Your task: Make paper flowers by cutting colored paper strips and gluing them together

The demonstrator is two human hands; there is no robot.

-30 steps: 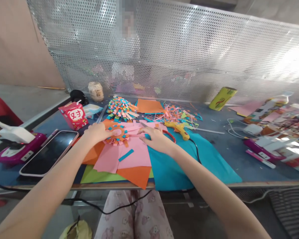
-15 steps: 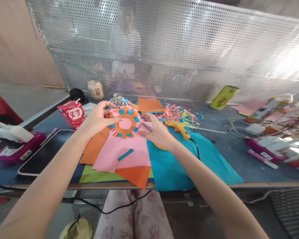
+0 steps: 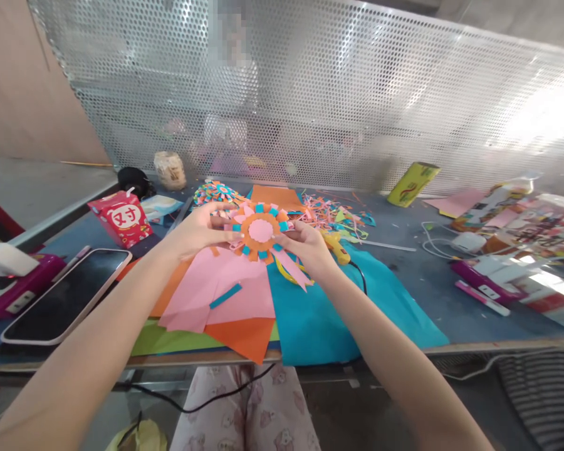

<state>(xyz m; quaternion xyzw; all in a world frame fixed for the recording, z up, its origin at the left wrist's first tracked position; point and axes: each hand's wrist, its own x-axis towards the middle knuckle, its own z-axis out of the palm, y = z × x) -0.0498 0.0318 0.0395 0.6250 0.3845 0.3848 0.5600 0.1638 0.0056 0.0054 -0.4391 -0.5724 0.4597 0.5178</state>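
A round paper flower [image 3: 261, 230] with a pink centre, an orange ring and a fringe of blue, orange and pink tabs is held up between both hands. My left hand [image 3: 205, 230] grips its left edge, thumb toward the front. At its right edge my right hand [image 3: 306, 243] pinches the rim between thumb and fingers. A pink paper strip [image 3: 295, 270] hangs slanting below the right hand. Behind it a yellow curved handle [image 3: 282, 270] shows in part. Pink paper sheets [image 3: 235, 291] lie below the flower, with a blue strip [image 3: 225, 295] on them.
A yellow glue gun [image 3: 338, 247] lies right of my right hand, beside a large blue sheet [image 3: 357, 307]. Shredded paper [image 3: 333, 210] and a fringed flower [image 3: 216, 193] lie behind. A tablet [image 3: 70, 294] and red packet [image 3: 121, 218] are left; a yellow-green can [image 3: 412, 183] stands right.
The flower has shifted right and turned more face-on. A grey blade-like piece at my right hand no longer shows; the pink strip now hangs below that hand. The view has shifted slightly.
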